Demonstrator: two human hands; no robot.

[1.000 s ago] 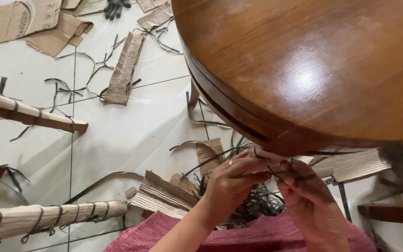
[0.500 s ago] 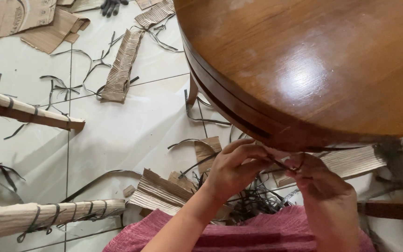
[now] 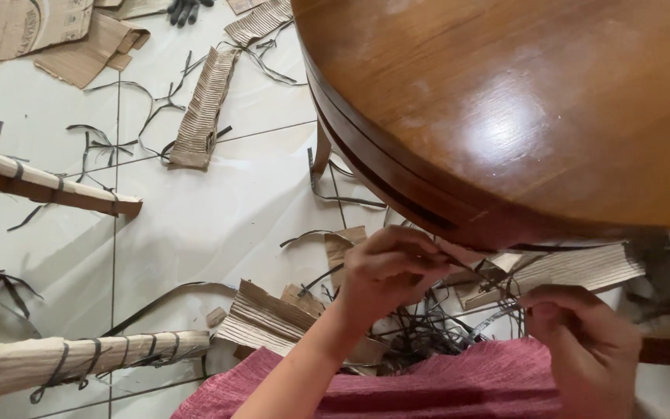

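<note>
The left hand has its fingers curled shut, pinching a thin dark strap just under the rim of the round wooden table. The right hand sits nearer and to the right, its fingers bent closed around the same strap where it runs down. Between the hands lies a tangle of dark straps on the white tile floor, beside torn pieces of ribbed cardboard. A red cloth covers the person's lap at the near edge. To the left, a wrapped table leg lies on the floor, with another cardboard strip farther off.
</note>
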